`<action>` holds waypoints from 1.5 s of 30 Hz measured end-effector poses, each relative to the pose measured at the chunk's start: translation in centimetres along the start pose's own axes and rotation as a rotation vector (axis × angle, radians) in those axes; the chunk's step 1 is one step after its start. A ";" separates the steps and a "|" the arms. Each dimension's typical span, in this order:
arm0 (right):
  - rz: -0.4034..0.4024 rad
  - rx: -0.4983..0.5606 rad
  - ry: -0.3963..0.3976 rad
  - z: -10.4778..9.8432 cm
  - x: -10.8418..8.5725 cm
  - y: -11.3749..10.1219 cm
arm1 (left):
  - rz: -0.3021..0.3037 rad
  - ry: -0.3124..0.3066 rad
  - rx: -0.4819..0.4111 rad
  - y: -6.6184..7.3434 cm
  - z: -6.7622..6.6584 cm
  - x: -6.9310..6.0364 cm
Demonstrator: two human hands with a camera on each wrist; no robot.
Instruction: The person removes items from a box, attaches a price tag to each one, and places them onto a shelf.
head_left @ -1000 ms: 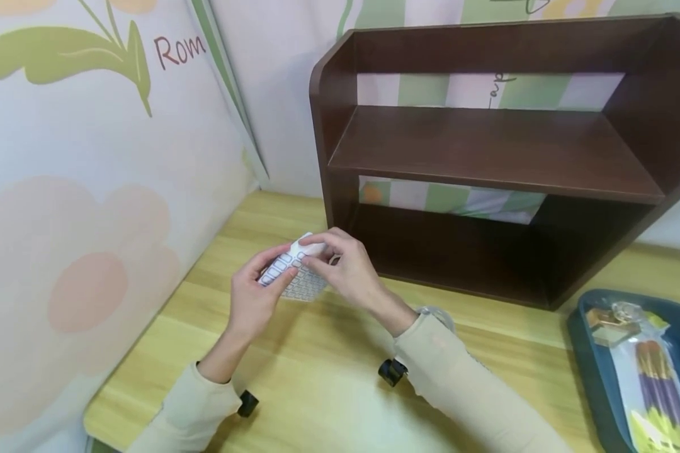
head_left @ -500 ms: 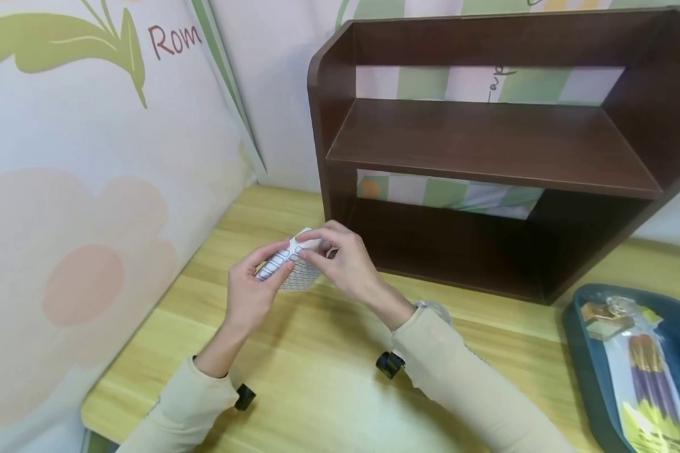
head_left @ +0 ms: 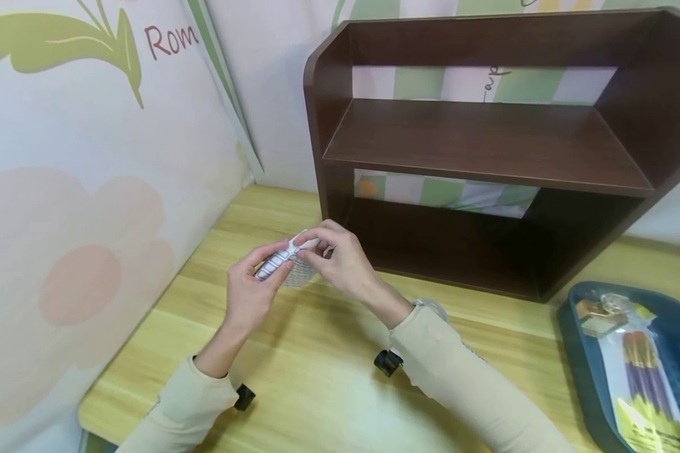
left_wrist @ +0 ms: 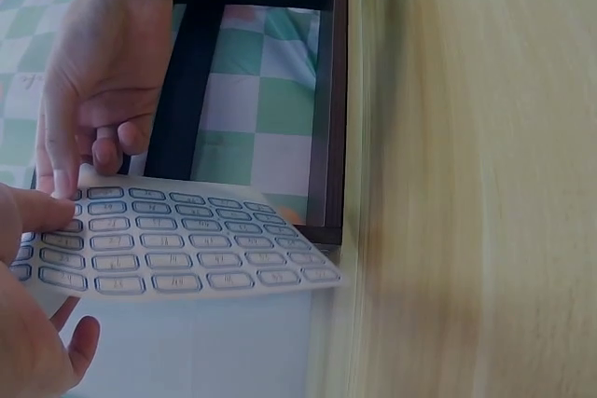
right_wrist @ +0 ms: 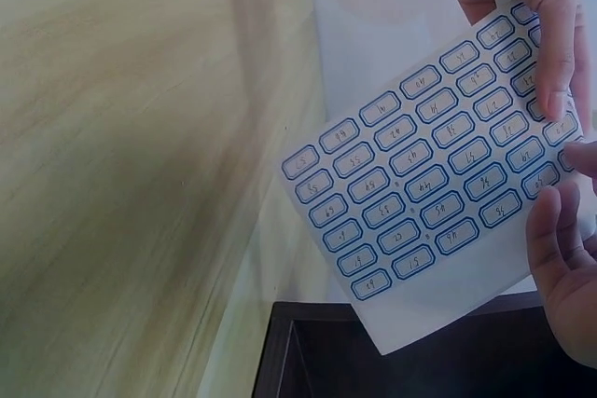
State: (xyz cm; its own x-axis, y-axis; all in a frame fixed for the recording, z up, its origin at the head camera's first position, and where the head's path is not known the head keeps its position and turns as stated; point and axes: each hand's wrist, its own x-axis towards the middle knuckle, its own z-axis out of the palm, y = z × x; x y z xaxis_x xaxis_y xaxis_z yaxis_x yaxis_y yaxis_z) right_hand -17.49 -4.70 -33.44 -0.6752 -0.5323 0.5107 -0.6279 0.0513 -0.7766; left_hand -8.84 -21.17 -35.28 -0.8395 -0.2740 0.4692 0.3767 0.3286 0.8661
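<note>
A white sheet of blue-bordered labels [head_left: 299, 273] is held above the table, in front of the shelf's left end. My left hand [head_left: 249, 289] grips its left part between thumb and fingers. At the sheet's upper right edge, the thumb and fingertips of my right hand [head_left: 345, 261] pinch it. Rows of labels with small handwritten marks cover the sheet [right_wrist: 420, 156] in the right wrist view. The left wrist view shows the sheet [left_wrist: 177, 240] tilted, with the right hand [left_wrist: 107, 81] behind its edge and the left hand [left_wrist: 28, 323] at its near side.
A dark brown two-tier shelf [head_left: 487, 141] stands at the back of the wooden table [head_left: 311, 377]. On the right lies a blue tray [head_left: 592, 390] with packaged brushes [head_left: 646, 371] and a small gold-coloured item [head_left: 599, 316]. A clear round object [head_left: 433, 308] is partly behind the right sleeve.
The sheet has tilted and shows less of its face in the head view. Both hands keep hold of it, with small finger shifts. The head view has moved slightly.
</note>
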 end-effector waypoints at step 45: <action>-0.201 -0.135 0.131 1.2 0.3 0.3 | -0.103 0.073 -0.173 0.2 0.1 0.2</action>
State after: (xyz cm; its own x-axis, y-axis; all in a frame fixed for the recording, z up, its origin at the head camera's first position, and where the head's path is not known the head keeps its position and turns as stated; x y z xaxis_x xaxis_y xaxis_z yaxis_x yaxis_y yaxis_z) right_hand -17.37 -5.85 -33.95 -0.5706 -0.4294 0.7001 -0.7943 0.0722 -0.6032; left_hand -8.97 -21.10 -35.02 -0.8490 -0.3646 0.3825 0.3572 0.1375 0.9239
